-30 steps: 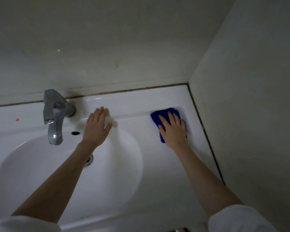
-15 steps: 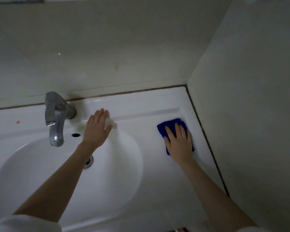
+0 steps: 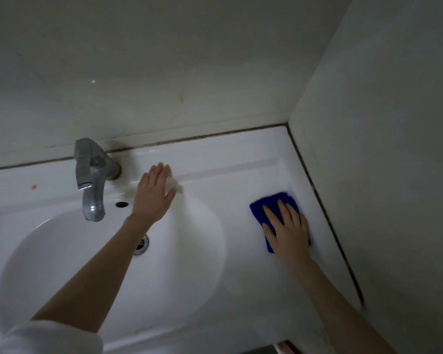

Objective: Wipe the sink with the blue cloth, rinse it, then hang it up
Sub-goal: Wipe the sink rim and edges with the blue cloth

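The white sink (image 3: 215, 290) fills the lower view, with a round basin on the left and a flat ledge on the right. A folded blue cloth (image 3: 269, 204) lies flat on the right ledge near the side wall. My right hand (image 3: 288, 231) presses down on it with fingers spread, covering its near half. My left hand (image 3: 152, 194) rests flat and empty on the rim behind the basin, just right of the metal faucet (image 3: 91, 180).
A wall runs behind the sink and another closes it off on the right (image 3: 381, 175). The drain (image 3: 141, 244) sits in the basin, partly behind my left forearm. An overflow hole (image 3: 121, 204) is below the faucet. A small red spot (image 3: 33, 187) marks the left ledge.
My right hand has slid the blue cloth along the right ledge, away from the back wall and toward me. My left hand has stayed on the rim.
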